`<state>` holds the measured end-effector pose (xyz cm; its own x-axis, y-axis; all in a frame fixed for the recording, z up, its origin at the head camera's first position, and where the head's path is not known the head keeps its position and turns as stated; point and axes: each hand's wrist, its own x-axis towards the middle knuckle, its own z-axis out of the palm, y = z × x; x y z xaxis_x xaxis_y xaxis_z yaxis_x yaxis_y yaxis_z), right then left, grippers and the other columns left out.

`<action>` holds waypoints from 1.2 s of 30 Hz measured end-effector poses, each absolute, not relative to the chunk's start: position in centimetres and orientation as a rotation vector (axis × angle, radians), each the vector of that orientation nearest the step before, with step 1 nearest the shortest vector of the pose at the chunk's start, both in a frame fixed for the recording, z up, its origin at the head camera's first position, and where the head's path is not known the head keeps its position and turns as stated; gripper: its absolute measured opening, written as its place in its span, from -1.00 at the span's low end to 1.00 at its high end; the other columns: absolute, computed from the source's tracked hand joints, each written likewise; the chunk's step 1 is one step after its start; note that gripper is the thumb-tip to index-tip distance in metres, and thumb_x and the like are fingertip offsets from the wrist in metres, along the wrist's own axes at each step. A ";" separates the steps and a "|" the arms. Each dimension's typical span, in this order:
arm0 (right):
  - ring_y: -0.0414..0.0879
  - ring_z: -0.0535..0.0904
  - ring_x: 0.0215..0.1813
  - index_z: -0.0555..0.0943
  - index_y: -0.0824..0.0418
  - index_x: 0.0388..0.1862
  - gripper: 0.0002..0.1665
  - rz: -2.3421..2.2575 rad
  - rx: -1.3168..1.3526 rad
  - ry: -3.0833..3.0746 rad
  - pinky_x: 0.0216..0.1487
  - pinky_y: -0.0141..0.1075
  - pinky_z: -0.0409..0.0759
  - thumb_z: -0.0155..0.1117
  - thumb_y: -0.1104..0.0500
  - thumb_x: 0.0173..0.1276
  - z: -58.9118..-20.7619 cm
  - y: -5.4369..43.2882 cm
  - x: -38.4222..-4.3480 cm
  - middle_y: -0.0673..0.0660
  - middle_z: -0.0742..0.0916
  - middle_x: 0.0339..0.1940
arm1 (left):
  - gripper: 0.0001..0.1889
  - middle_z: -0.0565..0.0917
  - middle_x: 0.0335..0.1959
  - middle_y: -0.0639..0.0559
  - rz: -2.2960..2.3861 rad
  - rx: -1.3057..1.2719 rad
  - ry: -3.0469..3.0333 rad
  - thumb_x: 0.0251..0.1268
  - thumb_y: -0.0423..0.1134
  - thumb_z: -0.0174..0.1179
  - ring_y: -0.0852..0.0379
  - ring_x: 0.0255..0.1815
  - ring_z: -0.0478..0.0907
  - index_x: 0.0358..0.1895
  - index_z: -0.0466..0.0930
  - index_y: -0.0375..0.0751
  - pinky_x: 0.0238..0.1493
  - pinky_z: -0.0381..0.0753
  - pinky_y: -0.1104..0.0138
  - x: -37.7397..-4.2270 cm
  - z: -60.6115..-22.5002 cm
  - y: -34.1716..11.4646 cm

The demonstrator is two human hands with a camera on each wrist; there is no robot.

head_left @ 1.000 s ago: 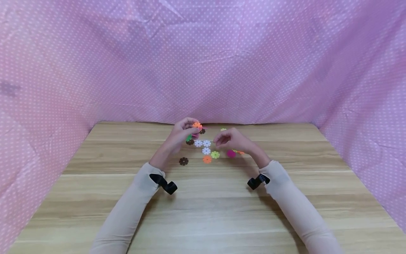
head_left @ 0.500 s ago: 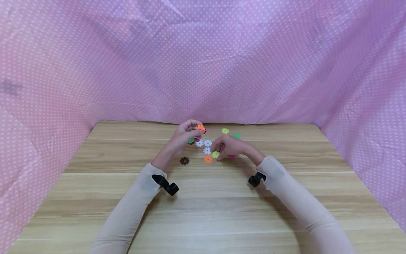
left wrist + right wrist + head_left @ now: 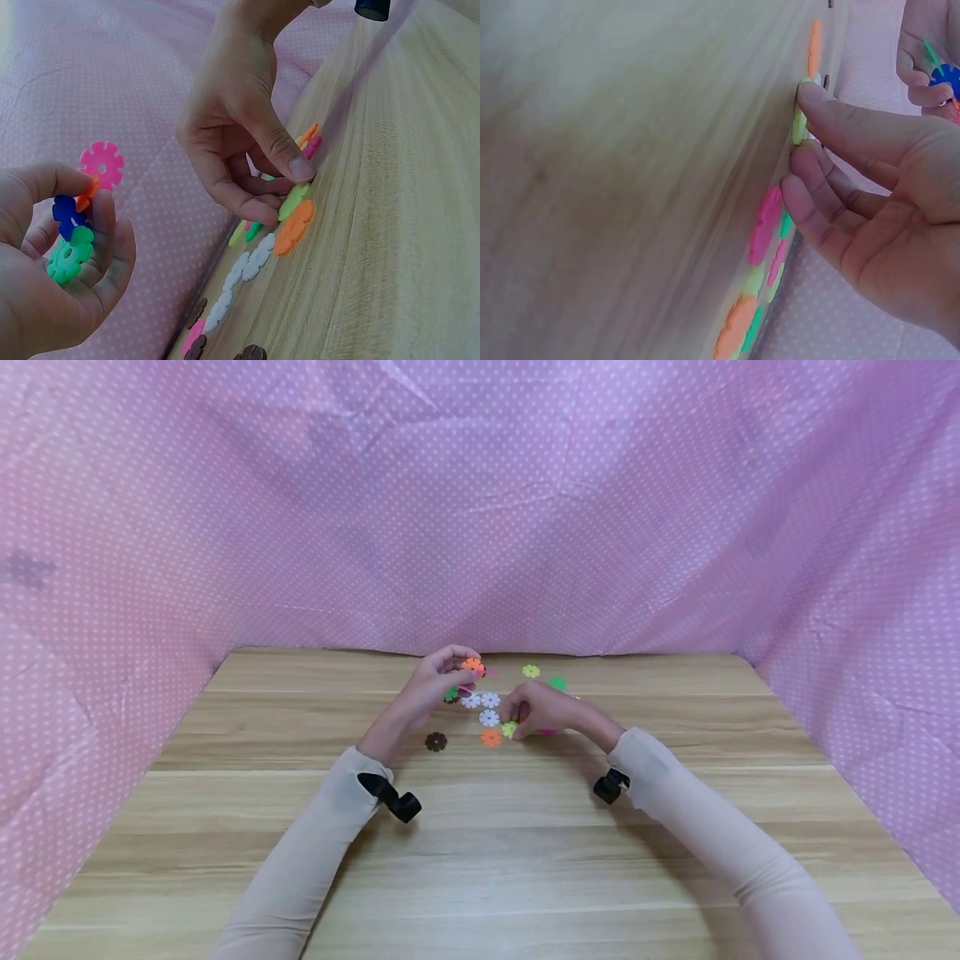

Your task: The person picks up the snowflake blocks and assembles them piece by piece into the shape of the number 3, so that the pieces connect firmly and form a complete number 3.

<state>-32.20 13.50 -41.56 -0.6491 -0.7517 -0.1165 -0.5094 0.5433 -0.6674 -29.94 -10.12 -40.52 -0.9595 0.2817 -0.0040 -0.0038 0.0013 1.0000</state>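
Note:
My left hand (image 3: 427, 683), raised above the table, pinches a joined cluster of notched flower-shaped plastic discs. An orange disc (image 3: 472, 667) sits between thumb and fingers. In the left wrist view, the cluster also has a pink disc (image 3: 101, 166), a blue disc (image 3: 67, 216) and a green disc (image 3: 70, 261). My right hand (image 3: 546, 703) reaches down to the tabletop, its thumb and fingertips at the edges of a yellow-green disc (image 3: 294, 202). Beside that disc lies an orange table disc (image 3: 491, 738), with white discs (image 3: 489, 717) just behind.
A brown disc (image 3: 436, 742) lies nearer the left forearm. Behind my right hand are a yellow disc (image 3: 531, 671) and a bright green disc (image 3: 557, 683). A magenta disc (image 3: 765, 225) lies near its fingers. Pink dotted cloth (image 3: 480, 527) surrounds the wooden table (image 3: 480, 868).
My right hand has come down onto the yellow-green disc and stayed there over the last half second. The left hand, still holding its cluster, has shifted slightly right and lower.

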 end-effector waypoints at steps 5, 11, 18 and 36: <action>-0.03 0.61 -0.21 0.64 0.38 -0.24 -0.73 -0.902 -0.997 2.382 -0.20 -0.39 0.60 0.56 0.42 0.11 -41.4 13.5 -31.9 0.21 0.75 -0.19 | -0.69 0.64 -0.17 0.08 2.048 0.303 2.073 0.42 -0.35 0.20 0.04 -0.12 0.64 0.18 0.51 -0.22 0.02 0.68 0.24 -29.9 -40.6 -10.3; -0.11 0.57 -0.23 0.64 0.36 -0.24 -0.81 -0.998 -0.951 2.389 -0.18 -0.40 0.60 0.47 0.45 0.20 -41.5 13.9 -32.0 0.20 0.72 -0.25 | -0.70 0.63 -0.19 0.10 2.064 0.314 2.070 0.45 -0.35 0.19 0.06 -0.14 0.65 0.18 0.51 -0.24 0.10 0.67 0.14 -29.9 -40.6 -10.3; -0.08 0.65 -0.22 0.67 0.38 -0.08 -0.78 -1.357 -0.737 2.380 -0.16 -0.32 0.69 0.42 0.39 0.29 -40.8 14.5 -32.0 0.20 0.74 -0.23 | -0.74 0.63 -0.21 0.11 2.071 0.299 2.066 0.46 -0.35 0.18 0.14 -0.19 0.65 0.15 0.51 -0.21 0.04 0.69 0.21 -29.9 -40.5 -10.3; -0.16 0.73 -0.27 0.62 0.46 0.05 -0.69 -1.822 -0.496 2.263 -0.01 0.04 0.76 0.36 0.34 0.38 -39.6 14.1 -30.9 -0.01 0.74 -0.31 | -0.70 0.62 -0.19 0.09 2.068 0.291 2.069 0.46 -0.32 0.19 0.12 -0.18 0.63 0.19 0.50 -0.25 -0.12 0.67 0.39 -29.9 -40.9 -10.2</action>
